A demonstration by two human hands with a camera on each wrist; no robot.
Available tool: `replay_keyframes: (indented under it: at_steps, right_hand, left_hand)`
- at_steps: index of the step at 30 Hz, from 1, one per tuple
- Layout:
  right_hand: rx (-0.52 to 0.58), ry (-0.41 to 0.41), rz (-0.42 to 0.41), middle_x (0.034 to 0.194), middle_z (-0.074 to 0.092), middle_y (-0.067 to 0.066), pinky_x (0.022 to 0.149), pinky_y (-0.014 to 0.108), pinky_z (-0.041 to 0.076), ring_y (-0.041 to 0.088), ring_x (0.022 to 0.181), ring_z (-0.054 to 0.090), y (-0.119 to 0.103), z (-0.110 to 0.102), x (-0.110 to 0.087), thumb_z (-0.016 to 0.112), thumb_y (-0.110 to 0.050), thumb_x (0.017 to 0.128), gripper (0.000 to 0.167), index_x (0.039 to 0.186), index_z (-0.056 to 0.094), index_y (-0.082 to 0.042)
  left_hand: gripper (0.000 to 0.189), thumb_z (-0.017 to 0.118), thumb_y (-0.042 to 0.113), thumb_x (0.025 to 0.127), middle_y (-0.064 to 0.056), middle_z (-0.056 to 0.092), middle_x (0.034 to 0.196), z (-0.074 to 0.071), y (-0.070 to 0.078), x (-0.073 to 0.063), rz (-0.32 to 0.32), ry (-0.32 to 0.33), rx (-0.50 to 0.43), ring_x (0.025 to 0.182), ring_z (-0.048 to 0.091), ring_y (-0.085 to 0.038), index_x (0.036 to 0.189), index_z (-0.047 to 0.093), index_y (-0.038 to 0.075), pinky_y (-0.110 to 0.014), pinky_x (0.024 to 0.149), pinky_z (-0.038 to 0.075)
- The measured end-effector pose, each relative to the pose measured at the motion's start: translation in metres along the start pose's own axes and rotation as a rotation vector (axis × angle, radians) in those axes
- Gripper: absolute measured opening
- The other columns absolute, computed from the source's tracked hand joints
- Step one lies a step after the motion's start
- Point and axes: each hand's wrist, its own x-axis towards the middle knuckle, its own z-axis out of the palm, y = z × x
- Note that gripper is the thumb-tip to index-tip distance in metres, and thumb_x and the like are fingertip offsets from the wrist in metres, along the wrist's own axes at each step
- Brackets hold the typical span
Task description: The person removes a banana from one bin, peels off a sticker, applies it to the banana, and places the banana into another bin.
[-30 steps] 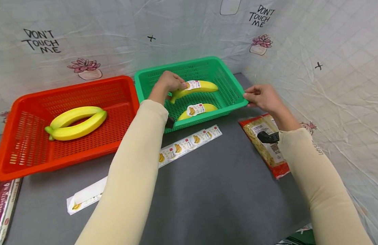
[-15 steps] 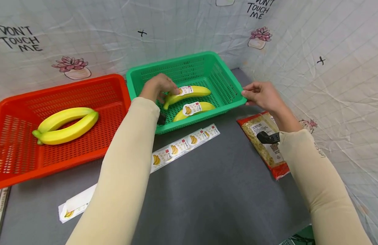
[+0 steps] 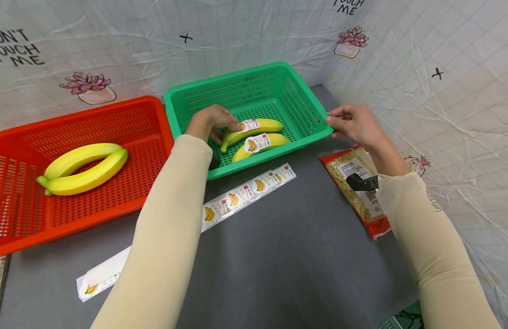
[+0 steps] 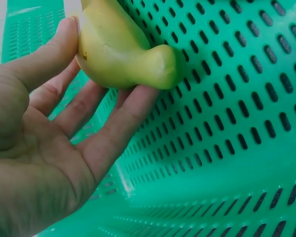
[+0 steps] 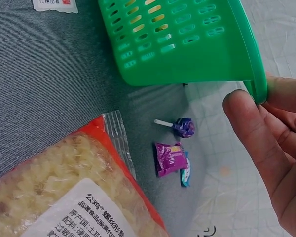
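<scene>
In the head view my left hand (image 3: 210,122) reaches into the green basket (image 3: 301,107) and grips a stickered yellow banana (image 3: 270,124) by its stem end. The left wrist view has the thumb on one side of that banana (image 4: 108,44) and fingers beneath it. A second banana (image 3: 276,140), also with a sticker, lies just in front of it in the same basket. At the basket's right front corner, my right hand (image 3: 360,125) pinches the rim between thumb and fingers; the right wrist view shows this rim (image 5: 259,74) up close.
Left of the green basket stands a red basket (image 3: 160,123) with two joined bananas (image 3: 87,182). A strip of banana stickers (image 3: 245,193) lies in front. At right is a bag of pasta (image 3: 354,183). A lollipop (image 5: 184,127) and wrapped sweets (image 5: 168,159) lie beyond it.
My left hand has lowered the held banana, bringing it closer to the other one in the green basket. The head view has turned slightly right. My right hand stays at the rim.
</scene>
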Motion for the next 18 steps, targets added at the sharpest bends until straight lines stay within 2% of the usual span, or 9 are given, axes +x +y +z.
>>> replay_keyframes:
  at_steps: [7,9,11,14,18]
  right_hand:
    - [0.005,0.009,-0.004,0.081,0.066,-0.017,0.066,0.018,0.057,0.003,0.067,0.067,-0.005,0.000,-0.003,0.061,-0.021,0.103,0.039,0.130,0.061,0.006]
    - [-0.005,0.007,-0.002,0.081,0.066,-0.016,0.067,0.018,0.057,0.004,0.068,0.068,-0.006,0.000,-0.005,0.061,-0.023,0.103,0.039,0.130,0.062,0.006]
    - [-0.021,0.002,0.002,0.082,0.066,-0.015,0.067,0.018,0.057,0.005,0.069,0.068,-0.006,-0.002,-0.006,0.061,-0.023,0.103,0.040,0.131,0.061,0.006]
    - [-0.046,-0.032,-0.002,0.080,0.066,-0.016,0.067,0.018,0.057,0.005,0.069,0.068,-0.005,-0.003,0.005,0.060,-0.024,0.103,0.042,0.132,0.060,0.007]
    - [-0.064,-0.051,0.004,0.078,0.065,-0.018,0.066,0.018,0.057,0.002,0.068,0.068,0.003,-0.016,0.018,0.060,-0.025,0.104,0.044,0.132,0.058,0.008]
  left_hand:
    - [0.052,0.067,0.029,0.099,-0.005,0.042,0.160,0.001,-0.001,-0.009,-0.005,0.007,-0.035,0.144,0.047,-0.035,0.147,0.053,0.019,-0.045,0.107,0.051]
    - [0.058,0.067,0.031,0.099,-0.006,0.037,0.163,0.001,0.001,-0.011,0.003,0.001,-0.022,0.146,0.043,-0.036,0.152,0.047,0.019,-0.047,0.110,0.049]
    - [0.065,0.065,0.034,0.099,-0.008,0.032,0.166,0.001,0.006,-0.014,0.026,0.014,0.029,0.148,0.041,-0.037,0.157,0.040,0.019,-0.049,0.112,0.046]
    - [0.070,0.058,0.042,0.102,-0.008,0.025,0.169,-0.004,0.016,-0.023,0.062,0.092,0.123,0.150,0.037,-0.035,0.162,0.029,0.019,-0.049,0.116,0.042]
    - [0.069,0.047,0.047,0.105,-0.001,0.017,0.172,-0.011,0.049,-0.051,0.176,0.236,0.198,0.156,0.027,-0.024,0.163,0.023,0.020,-0.040,0.121,0.036]
